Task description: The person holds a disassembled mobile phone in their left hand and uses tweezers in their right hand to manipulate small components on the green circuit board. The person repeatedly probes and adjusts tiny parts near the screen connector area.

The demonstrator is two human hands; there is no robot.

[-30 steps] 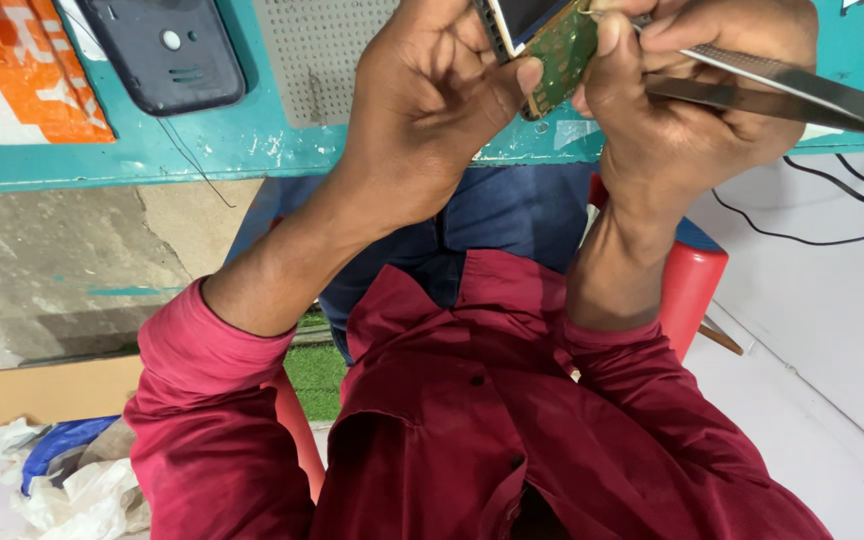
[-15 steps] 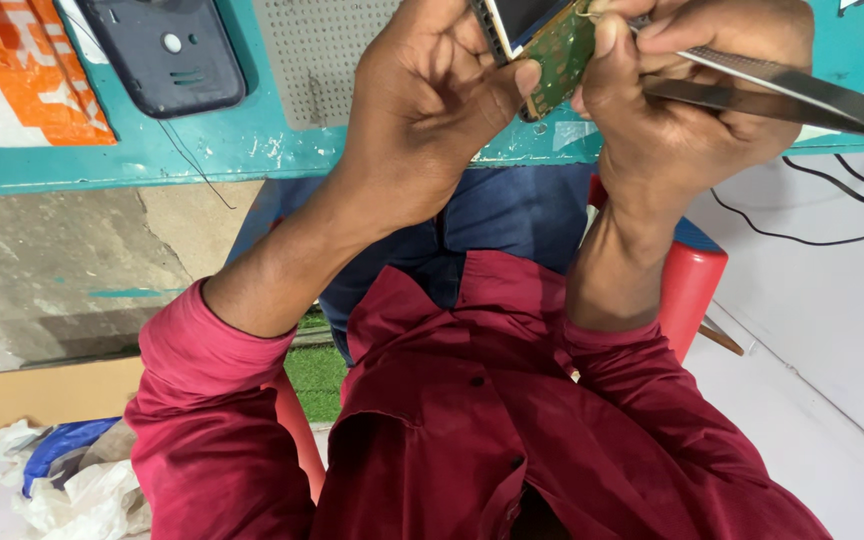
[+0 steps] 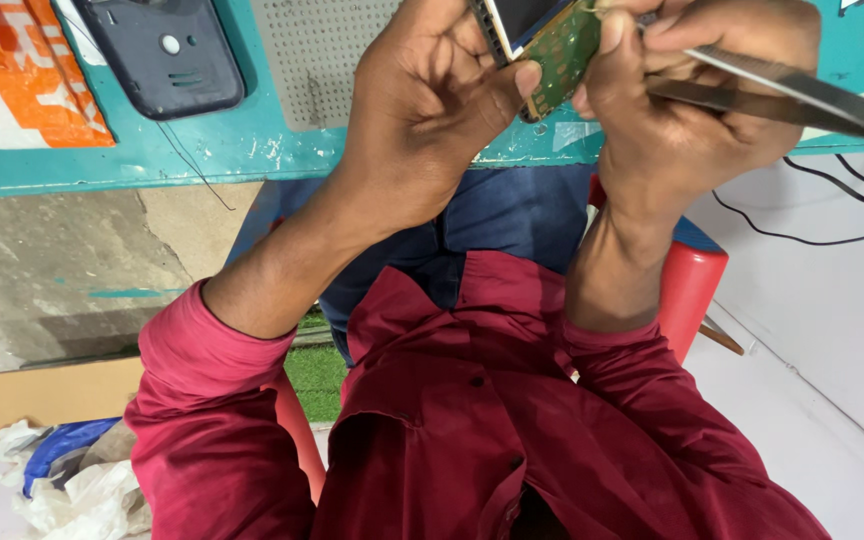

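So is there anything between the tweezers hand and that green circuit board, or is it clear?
Nothing visible is in the way. The left hand holds the green circuit board by its edge, and the right hand, gripping metal tweezers, is already right against the board. The tweezer tips are hidden behind the fingers.

The tweezers (image 3: 792,95) are bare metal, smooth with a dull sheen. The circuit board (image 3: 564,50) is green with a matt, speckled face. The phone back (image 3: 167,50) is dark plastic, smooth and slightly glossy. Beside it the mesh (image 3: 317,55) looks like grey perforated metal, matt. The surface (image 3: 202,150) wears teal paint, chipped and scuffed along its edge. The shirt (image 3: 512,420) is maroon cloth, soft and matt. The stool (image 3: 692,285) is glossy red plastic. The cardboard (image 3: 52,390) is plain brown and rough.
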